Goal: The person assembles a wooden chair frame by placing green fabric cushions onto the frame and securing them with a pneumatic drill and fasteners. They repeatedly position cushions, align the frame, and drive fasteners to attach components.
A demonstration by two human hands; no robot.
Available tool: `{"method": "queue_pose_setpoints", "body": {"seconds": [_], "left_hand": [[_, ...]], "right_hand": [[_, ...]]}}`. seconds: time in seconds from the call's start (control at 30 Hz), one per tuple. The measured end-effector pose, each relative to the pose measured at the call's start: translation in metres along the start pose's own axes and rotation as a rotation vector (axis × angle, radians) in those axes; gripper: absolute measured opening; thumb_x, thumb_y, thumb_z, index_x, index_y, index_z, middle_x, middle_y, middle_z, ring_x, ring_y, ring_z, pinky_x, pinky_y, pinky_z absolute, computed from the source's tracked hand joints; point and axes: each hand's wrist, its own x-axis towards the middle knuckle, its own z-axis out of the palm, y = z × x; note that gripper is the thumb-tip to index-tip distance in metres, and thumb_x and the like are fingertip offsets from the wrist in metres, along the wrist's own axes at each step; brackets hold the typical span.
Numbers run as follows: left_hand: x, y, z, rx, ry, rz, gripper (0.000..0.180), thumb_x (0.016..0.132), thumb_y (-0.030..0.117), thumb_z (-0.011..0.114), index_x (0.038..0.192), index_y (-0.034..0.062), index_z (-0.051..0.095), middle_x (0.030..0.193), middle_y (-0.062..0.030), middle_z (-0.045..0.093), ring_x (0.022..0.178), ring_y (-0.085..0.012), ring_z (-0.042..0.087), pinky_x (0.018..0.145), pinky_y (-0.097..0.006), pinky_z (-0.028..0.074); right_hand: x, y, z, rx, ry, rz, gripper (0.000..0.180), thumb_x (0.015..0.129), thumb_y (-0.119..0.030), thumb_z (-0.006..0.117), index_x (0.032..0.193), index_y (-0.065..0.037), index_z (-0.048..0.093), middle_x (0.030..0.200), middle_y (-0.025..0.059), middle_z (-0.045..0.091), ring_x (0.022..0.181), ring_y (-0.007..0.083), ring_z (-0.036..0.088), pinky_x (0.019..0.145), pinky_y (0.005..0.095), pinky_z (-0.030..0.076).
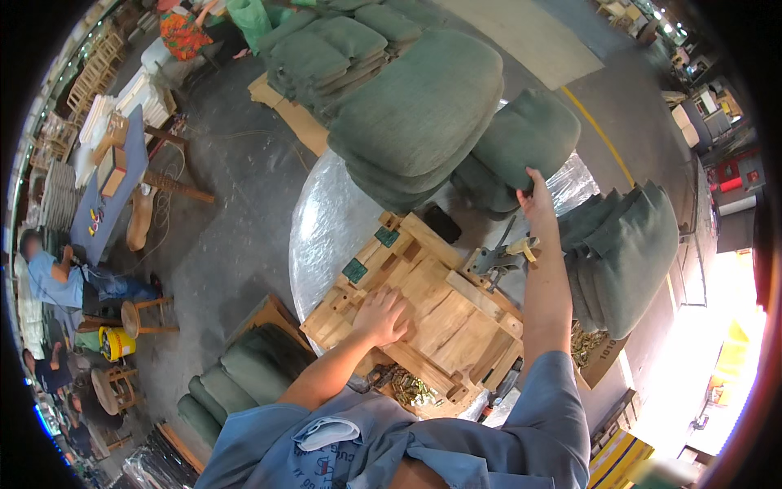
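My left hand [380, 316] lies flat, fingers stretched, on a wooden jig [436, 303] built of light boards and blocks. Reaching past the jig's right side, my right hand [536, 198] has its thumb and fingers at the near edge of a dark green seat cushion [529, 134]. This cushion rests on other green pads, partly hidden below it. A metal toggle clamp [493, 259] is fixed at the jig's right side, by my right forearm. Small brass fittings [414, 389] lie in a recess at the jig's near side.
Tall cushion stacks stand beyond [415, 114] and to the right [619, 253]; more cushions [244, 375] sit lower left. A carton [603, 359] of brass fittings is at right. A black object [441, 222] lies behind the jig. People [61, 273] work at far left near a blue-topped table [110, 191].
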Motion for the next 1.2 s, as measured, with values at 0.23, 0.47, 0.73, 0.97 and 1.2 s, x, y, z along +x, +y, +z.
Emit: {"method": "queue_pose_setpoints", "body": {"seconds": [0.23, 0.47, 0.73, 0.97, 1.2], "left_hand": [[0.000, -0.006, 0.008, 0.005, 0.083, 0.004, 0.057, 0.097, 0.049, 0.068, 0.141, 0.0130, 0.065, 0.157, -0.0170, 0.052, 0.148, -0.0421, 0.046, 0.120, -0.060, 0.040], [0.005, -0.001, 0.002, -0.068, 0.060, 0.047, 0.061, 0.099, 0.052, 0.064, 0.147, 0.0136, 0.062, 0.150, -0.0176, 0.060, 0.143, -0.0409, 0.053, 0.117, -0.060, 0.043], [-0.022, 0.038, -0.138, -1.956, -0.489, -0.037, 0.101, 0.098, 0.087, 0.039, 0.156, 0.0045, 0.052, 0.153, -0.0206, 0.062, 0.138, -0.0379, 0.060, 0.114, -0.067, 0.045], [-0.097, 0.099, -0.195, -2.472, -0.589, 0.276, 0.089, 0.097, 0.073, 0.050, 0.152, 0.0029, 0.055, 0.145, -0.0204, 0.067, 0.130, -0.0386, 0.066, 0.111, -0.064, 0.050], [-0.118, 0.057, -0.174, -2.533, -0.281, 0.219, 0.073, 0.096, 0.055, 0.057, 0.148, 0.0038, 0.058, 0.142, -0.0177, 0.068, 0.127, -0.0368, 0.067, 0.109, -0.059, 0.053]], "right_hand": [[-0.159, -0.104, 0.018, 0.539, -0.184, -0.103, 0.019, 0.097, -0.023, 0.074, 0.107, -0.009, 0.066, 0.088, 0.0040, 0.068, 0.068, 0.0144, 0.062, 0.053, 0.0223, 0.051], [-0.399, -0.070, 0.003, 0.271, -0.113, -0.555, 0.050, 0.088, -0.018, 0.081, 0.132, -0.005, 0.061, 0.119, 0.0056, 0.070, 0.104, 0.0144, 0.068, 0.083, 0.0311, 0.054], [-0.491, -0.016, -0.083, -0.365, -0.389, -0.926, 0.055, 0.084, -0.003, 0.086, 0.134, -0.001, 0.061, 0.125, 0.0067, 0.069, 0.121, 0.0170, 0.063, 0.108, 0.0375, 0.049], [-0.465, 0.041, -0.071, -0.928, -0.253, -1.164, 0.046, 0.083, 0.008, 0.074, 0.127, -0.006, 0.068, 0.131, 0.0051, 0.069, 0.125, 0.0198, 0.062, 0.104, 0.0378, 0.053], [-0.512, 0.181, -0.056, -0.029, -0.280, -0.383, 0.058, 0.115, -0.033, 0.057, 0.167, -0.015, 0.037, 0.162, 0.0121, 0.051, 0.137, 0.0279, 0.061, 0.109, 0.0428, 0.054]]}}
